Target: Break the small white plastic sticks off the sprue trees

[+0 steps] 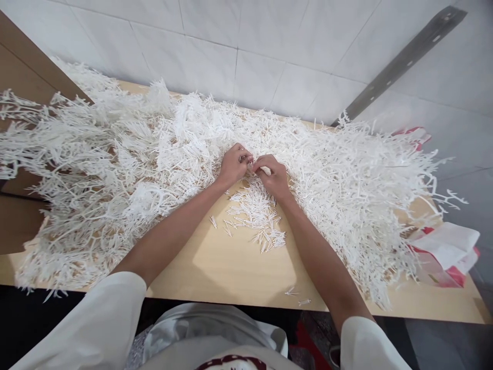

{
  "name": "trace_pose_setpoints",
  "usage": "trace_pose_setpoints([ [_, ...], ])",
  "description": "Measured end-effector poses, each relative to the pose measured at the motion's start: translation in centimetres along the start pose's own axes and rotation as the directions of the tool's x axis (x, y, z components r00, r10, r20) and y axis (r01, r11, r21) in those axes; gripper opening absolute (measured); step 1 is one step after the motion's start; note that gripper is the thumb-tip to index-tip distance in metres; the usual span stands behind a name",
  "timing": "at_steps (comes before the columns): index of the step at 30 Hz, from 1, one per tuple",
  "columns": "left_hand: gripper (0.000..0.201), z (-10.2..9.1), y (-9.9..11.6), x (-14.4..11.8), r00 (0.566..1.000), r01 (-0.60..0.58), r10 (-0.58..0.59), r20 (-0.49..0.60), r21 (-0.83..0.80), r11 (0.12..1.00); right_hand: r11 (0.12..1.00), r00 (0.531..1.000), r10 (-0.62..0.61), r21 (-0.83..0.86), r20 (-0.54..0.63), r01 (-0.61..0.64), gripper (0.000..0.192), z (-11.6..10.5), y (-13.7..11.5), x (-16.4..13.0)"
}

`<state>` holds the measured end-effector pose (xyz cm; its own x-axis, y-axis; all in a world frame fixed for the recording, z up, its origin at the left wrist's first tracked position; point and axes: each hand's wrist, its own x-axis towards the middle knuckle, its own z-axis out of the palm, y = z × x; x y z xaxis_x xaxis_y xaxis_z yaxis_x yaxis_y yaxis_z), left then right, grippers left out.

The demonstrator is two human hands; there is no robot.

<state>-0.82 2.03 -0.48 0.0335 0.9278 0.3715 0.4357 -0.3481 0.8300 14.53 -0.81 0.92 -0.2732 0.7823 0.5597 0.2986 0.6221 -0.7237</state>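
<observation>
White plastic sprue (252, 165), pinched between fingers of left hand (232, 165) and right hand (271, 174), above loose snapped pieces (258, 218) on table (231, 267); mid-detaching. Next: firm twist, pieces dropped clear.

Light wooden table (239, 267): far edge and both ends are covered by white branched plastic sprues (115, 154); small detached white plastic sticks (258, 216) are scattered mid-table.
</observation>
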Motion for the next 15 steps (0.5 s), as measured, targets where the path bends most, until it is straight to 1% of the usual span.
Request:
trace_pose_setpoints([
  [1,0.015,0.0,0.0,0.0,1.000,0.003,-0.003,-0.005,-0.001,1.000,0.996,0.998,0.064,0.060,-0.005,-0.063,0.009,-0.1,0.2,0.0],
  [2,0.015,0.1,0.0,0.0,1.000,0.008,-0.008,-0.010,-0.001,1.000,0.985,0.992,0.127,0.122,-0.004,-0.125,0.010,-0.1,0.4,0.1],
  [3,0.015,0.0,0.0,0.0,1.000,0.014,-0.014,-0.013,0.000,1.000,0.968,0.984,0.180,0.177,0.000,-0.177,0.013,-0.1,0.7,0.1],
  [5,0.014,-0.1,0.1,0.1,1.000,0.016,-0.016,-0.011,0.000,1.000,0.938,0.968,0.252,0.248,-0.003,-0.243,0.019,-0.1,1.3,0.2],
  [7,0.013,-0.3,0.2,0.1,1.000,-0.021,0.021,0.009,-0.013,1.000,0.925,0.951,0.301,0.263,-0.063,-0.275,0.023,-0.1,1.8,0.3],
  [9,0.014,-0.4,0.4,0.1,0.994,-0.098,0.100,0.054,-0.027,0.995,0.922,0.925,0.340,0.252,-0.169,-0.293,0.028,0.1,2.0,0.4],
  [11,0.016,-0.4,0.5,-0.1,0.979,-0.174,0.173,0.108,-0.001,0.985,0.927,0.897,0.351,0.237,-0.269,-0.291,0.031,0.1,2.1,0.4],
  [13,0.018,-0.3,0.5,-0.3,0.967,-0.217,0.205,0.151,0.074,0.973,0.926,0.887,0.354,0.242,-0.297,-0.288,0.032,0.2,2.1,0.4],
  [15,0.020,-0.1,0.5,-0.5,0.963,-0.231,0.205,0.173,0.145,0.962,0.921,0.894,0.357,0.262,-0.272,-0.288,0.032,0.2,2.1,0.3],
])
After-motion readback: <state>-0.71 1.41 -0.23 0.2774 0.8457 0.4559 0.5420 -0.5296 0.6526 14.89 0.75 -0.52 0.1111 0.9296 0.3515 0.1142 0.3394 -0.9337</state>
